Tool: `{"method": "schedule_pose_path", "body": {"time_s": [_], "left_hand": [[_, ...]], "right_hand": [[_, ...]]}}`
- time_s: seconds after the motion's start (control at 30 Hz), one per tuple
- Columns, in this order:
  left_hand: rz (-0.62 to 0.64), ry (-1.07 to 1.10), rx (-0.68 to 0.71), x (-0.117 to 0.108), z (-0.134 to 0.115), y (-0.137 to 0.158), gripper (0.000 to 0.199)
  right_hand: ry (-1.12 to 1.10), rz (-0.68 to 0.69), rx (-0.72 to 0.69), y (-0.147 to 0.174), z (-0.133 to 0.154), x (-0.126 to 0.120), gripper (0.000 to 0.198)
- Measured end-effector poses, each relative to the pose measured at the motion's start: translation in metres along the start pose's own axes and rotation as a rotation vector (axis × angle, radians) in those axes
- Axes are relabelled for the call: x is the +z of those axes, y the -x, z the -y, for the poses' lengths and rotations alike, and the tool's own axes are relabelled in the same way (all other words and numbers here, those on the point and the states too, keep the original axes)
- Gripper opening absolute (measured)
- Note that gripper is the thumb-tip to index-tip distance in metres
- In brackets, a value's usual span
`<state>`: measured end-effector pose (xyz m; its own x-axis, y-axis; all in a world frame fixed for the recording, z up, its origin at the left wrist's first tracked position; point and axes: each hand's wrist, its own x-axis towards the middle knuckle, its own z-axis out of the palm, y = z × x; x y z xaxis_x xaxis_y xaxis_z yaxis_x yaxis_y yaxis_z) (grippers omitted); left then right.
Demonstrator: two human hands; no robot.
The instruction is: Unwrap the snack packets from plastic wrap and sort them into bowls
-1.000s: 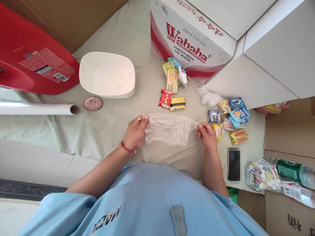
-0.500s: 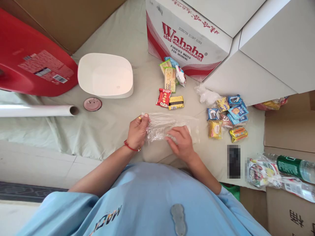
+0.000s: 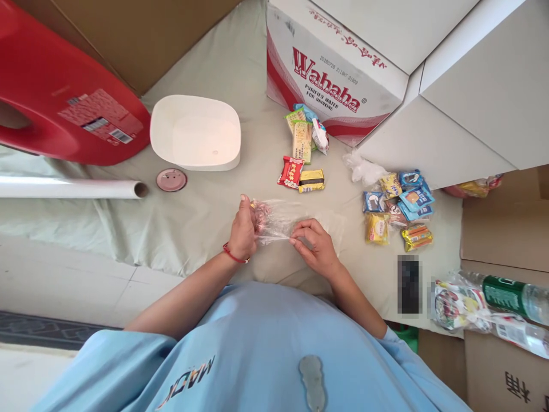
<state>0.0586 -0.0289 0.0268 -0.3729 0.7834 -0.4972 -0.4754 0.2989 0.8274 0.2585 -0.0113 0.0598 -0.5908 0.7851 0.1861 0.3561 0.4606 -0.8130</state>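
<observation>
A clear plastic bag point(image 3: 281, 220) is stretched between my two hands above the cloth. Small pinkish contents show through its left end, too blurred to name. My left hand point(image 3: 244, 229), with a red cord at the wrist, is closed around that end. With thumb and fingertips together, my right hand point(image 3: 315, 246) pinches the bag's near edge. Beyond the hands lie a red packet point(image 3: 290, 173) and a yellow packet point(image 3: 311, 180), side by side. Packaged crackers point(image 3: 302, 141) rest behind them.
A white tub point(image 3: 195, 134) stands at the back left, near a round pink tin point(image 3: 171, 179) and a white tube point(image 3: 72, 187). A red jug point(image 3: 98, 109) is far left. Several wrapped snacks point(image 3: 397, 203) lie right. A Wahaba-style "Wahaha" carton point(image 3: 330, 86) stands behind; bottles point(image 3: 504, 293) lie at right.
My right hand has closed its fingertips on the bag's near edge and pulled it taut. The left thumb now points upward, and more pink contents show. The view has shifted slightly.
</observation>
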Motion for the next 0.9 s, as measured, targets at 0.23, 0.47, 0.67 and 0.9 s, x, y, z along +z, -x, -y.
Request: {"method": "schedule_pose_path", "body": {"time_s": [0.23, 0.47, 0.67, 0.9], "left_hand": [[0.13, 0.166, -0.042, -0.002, -0.008, 0.005, 0.069], [0.201, 0.138, -0.043, -0.013, -0.008, 0.027, 0.079], [0.366, -0.206, -0.097, -0.004, -0.012, 0.043, 0.06], [0.402, -0.132, -0.194, -0.011, -0.015, 0.028, 0.046]], "right_hand": [[-0.22, -0.093, 0.367, 0.01, 0.009, -0.003, 0.024], [-0.338, -0.293, 0.51, 0.009, 0.008, 0.007, 0.029], [-0.457, -0.377, 0.517, 0.0, 0.017, 0.018, 0.03], [-0.728, -0.402, 0.713, -0.009, -0.001, -0.004, 0.039]]}}
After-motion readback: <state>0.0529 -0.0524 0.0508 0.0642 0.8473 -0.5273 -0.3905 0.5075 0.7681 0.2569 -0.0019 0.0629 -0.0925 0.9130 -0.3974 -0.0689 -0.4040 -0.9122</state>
